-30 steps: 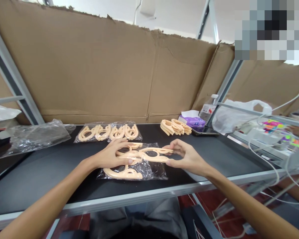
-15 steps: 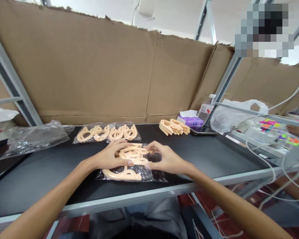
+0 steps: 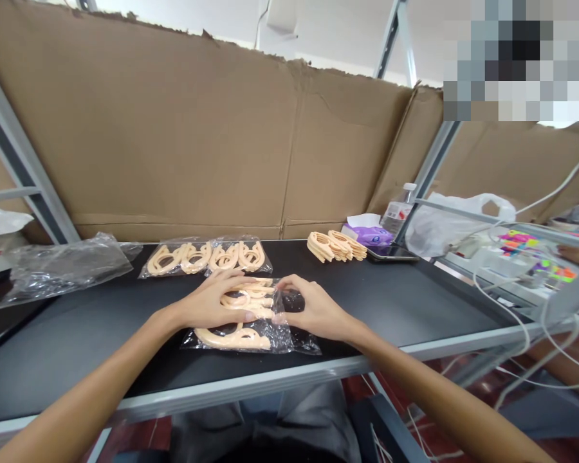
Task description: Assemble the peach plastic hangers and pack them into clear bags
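Observation:
A clear plastic bag lies on the black table near its front edge, with cream-coloured curved pieces in it. My left hand is curled round the pieces from the left, its thumb on the front side and its fingers behind. On the right, my right hand pinches the plastic of the bag between thumb and fingers, beside the ends of the pieces. Both hands partly cover the upper pieces.
Behind my hands lie bagged cream pieces. Loose cream pieces are stacked at the back right, near a purple tissue pack, a phone and a bottle. Crumpled plastic bags lie left. Cardboard stands behind.
The cream pieces between my hands have shifted left, deeper under my left hand. My right hand has moved slightly left and now holds the plastic beside their ends.

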Demonstrator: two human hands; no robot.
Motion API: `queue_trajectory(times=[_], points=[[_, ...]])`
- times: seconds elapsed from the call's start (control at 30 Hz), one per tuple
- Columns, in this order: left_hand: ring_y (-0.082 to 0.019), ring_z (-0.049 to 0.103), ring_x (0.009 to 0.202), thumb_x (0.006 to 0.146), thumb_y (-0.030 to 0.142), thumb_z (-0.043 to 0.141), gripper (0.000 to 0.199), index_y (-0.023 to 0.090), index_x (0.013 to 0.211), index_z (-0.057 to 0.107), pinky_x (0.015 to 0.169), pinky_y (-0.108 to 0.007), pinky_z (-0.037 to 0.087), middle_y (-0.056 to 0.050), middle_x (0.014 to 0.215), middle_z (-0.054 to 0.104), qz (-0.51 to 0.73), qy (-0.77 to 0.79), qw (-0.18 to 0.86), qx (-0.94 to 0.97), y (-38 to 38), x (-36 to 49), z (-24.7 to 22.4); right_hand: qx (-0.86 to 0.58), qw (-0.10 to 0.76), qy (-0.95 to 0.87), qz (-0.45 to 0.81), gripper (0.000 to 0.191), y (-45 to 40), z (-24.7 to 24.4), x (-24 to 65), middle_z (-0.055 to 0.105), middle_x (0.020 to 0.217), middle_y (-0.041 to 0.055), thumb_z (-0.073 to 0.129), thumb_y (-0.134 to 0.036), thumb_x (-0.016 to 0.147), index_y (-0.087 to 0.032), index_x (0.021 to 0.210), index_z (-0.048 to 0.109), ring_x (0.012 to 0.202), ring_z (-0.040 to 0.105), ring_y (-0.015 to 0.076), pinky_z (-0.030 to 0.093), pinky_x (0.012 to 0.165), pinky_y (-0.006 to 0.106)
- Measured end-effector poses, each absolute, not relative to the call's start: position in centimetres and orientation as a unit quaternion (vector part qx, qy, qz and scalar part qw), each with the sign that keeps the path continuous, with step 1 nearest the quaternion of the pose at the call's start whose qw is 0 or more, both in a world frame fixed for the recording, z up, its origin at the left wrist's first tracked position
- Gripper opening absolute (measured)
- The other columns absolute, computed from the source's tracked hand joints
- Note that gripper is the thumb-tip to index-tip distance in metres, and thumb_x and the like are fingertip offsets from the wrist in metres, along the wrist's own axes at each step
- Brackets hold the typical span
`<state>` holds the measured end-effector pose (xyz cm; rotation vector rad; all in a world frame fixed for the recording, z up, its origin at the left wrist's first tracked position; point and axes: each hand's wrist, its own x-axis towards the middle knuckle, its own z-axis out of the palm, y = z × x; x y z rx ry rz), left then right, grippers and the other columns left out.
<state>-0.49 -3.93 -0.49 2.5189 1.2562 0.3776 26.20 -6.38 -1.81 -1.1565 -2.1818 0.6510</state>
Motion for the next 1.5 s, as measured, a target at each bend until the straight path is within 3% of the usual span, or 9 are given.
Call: queue_trajectory(times=[0.13,0.3,0.43,0.53,0.67,0.9,1.17,1.37,1.5], points=[[-0.036,0.038,0.139,0.079,0.07,0.061,0.074,0.04,0.145,0.045,0.113,-0.054,0.03,-0.007,0.153,0.041,0.109,0.434,0.125,0.886,-4.1,-0.9,-0.2,-0.419,0.285,-0.829,0.236,0.055,-6.4,-1.7,25.5,0.066,0.124,0.0079,0.079,-0.044,0.073,-0.024,0.118,0.056,0.12,0.056,0.0303,0.036,0.104,0.053],[-0.037,0.033,0.142,0.08,0.071,0.06,0.075,0.044,0.147,0.039,0.114,-0.057,0.026,-0.006,0.156,0.039,0.068,0.415,0.124,0.899,-4.4,-0.7,0.3,-0.402,0.361,-0.811,0.225,0.019,-6.2,-1.3,29.4,0.07,0.106,0.0052,0.064,-0.024,0.084,-0.023,0.103,0.065,0.101,0.063,0.0219,0.047,0.095,0.042],[-0.038,0.03,0.144,0.078,0.068,0.064,0.075,0.046,0.146,0.04,0.114,-0.06,0.022,-0.003,0.158,0.036,0.044,0.392,0.151,0.906,-4.1,-0.4,1.2,-0.384,0.336,-0.847,0.152,0.041,-5.8,-1.8,32.7,0.061,0.127,0.0073,0.055,-0.009,0.081,-0.026,0.118,0.064,0.12,0.056,0.0229,0.046,0.101,0.045],[-0.038,0.028,0.144,0.078,0.061,0.068,0.073,0.044,0.144,0.044,0.115,-0.061,0.02,-0.002,0.158,0.036,0.057,0.373,0.155,0.913,-4.9,0.3,2.0,-0.348,0.287,-0.884,0.122,0.046,-5.9,-2.3,33.0,0.05,0.141,0.0081,0.058,-0.013,0.086,-0.031,0.128,0.061,0.13,0.049,0.0242,0.043,0.108,0.048],[-0.033,0.036,0.139,0.084,0.055,0.064,0.063,0.036,0.143,0.049,0.116,-0.052,0.028,-0.004,0.15,0.045,0.169,0.382,0.074,0.905,-9.4,2.4,1.4,-0.277,0.328,-0.9,0.082,0.02,-5.6,-2.4,32.1,0.064,0.124,0.0093,0.061,-0.023,0.09,-0.029,0.103,0.075,0.119,0.055,0.0255,0.049,0.101,0.049],[-0.039,0.052,0.125,0.069,0.081,0.061,0.083,0.028,0.133,0.059,0.11,-0.063,0.035,-0.012,0.137,0.06,0.176,0.3,-0.031,0.937,-16.2,5.2,-3.1,-0.261,0.377,-0.866,0.197,0.009,-6.5,-1.6,32.9,0.075,0.105,0.0068,0.071,-0.03,0.084,-0.026,0.09,0.078,0.11,0.063,0.0247,0.051,0.097,0.048],[-0.025,0.068,0.094,0.087,0.024,0.062,0.016,0.035,0.096,0.069,0.096,-0.052,0.05,0.003,0.089,0.076,0.412,0.341,-0.091,0.84,-18.5,5.6,-4.8,-0.307,0.39,-0.784,0.372,0.018,-8.0,-2.2,32.9,0.075,0.083,0.005,0.073,-0.037,0.081,-0.019,0.081,0.077,0.078,0.067,0.0176,0.053,0.075,0.031],[-0.029,0.062,0.092,0.088,0.031,0.059,0.017,0.03,0.072,0.063,0.09,-0.057,0.045,-0.003,0.084,0.07,0.45,0.479,-0.086,0.749,-18.8,4.5,-4.4,-0.393,0.406,-0.734,0.378,0.015,-8.0,-2.0,29.4,0.07,0.067,0.0019,0.07,-0.03,0.08,-0.016,0.079,0.076,0.06,0.059,0.013,0.045,0.058,0.025],[-0.031,0.06,0.096,0.087,0.036,0.062,0.011,0.026,0.084,0.064,0.087,-0.055,0.046,-0.007,0.097,0.067,0.46,0.515,-0.113,0.715,-17.6,2.8,-4.5,-0.421,0.387,-0.743,0.349,0.012,-7.4,-2.0,27.6,0.064,0.059,-0.0003,0.069,-0.025,0.075,-0.015,0.075,0.075,0.054,0.051,0.01,0.037,0.05,0.022]])
